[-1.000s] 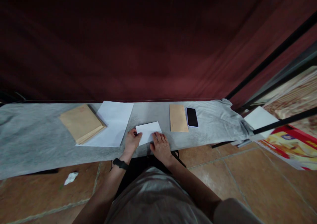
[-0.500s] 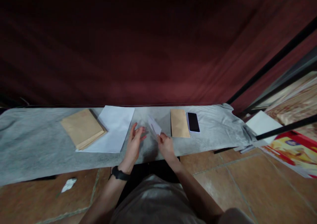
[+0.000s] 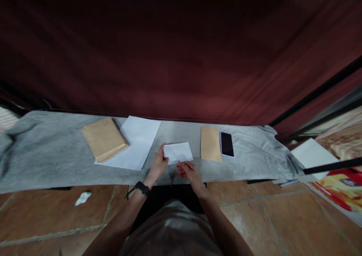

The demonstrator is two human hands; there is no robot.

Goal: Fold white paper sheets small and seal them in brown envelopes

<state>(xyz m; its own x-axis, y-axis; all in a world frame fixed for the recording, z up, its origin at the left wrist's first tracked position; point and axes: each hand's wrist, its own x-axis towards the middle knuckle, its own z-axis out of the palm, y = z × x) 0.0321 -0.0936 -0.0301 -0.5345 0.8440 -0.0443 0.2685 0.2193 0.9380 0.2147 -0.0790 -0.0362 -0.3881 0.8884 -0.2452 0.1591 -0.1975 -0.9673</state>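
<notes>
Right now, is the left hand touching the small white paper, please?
Touching. The head view shows it: the left hand holds the small white paper at its left edge, the thumb lying over the upper face.

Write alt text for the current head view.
The left hand grips a small white paper by its left end; the right hand is at its near edge. On gray cloth, a brown paper stack overlaps a larger white sheet to the left; a brown sheet and phone lie to the right.
</notes>
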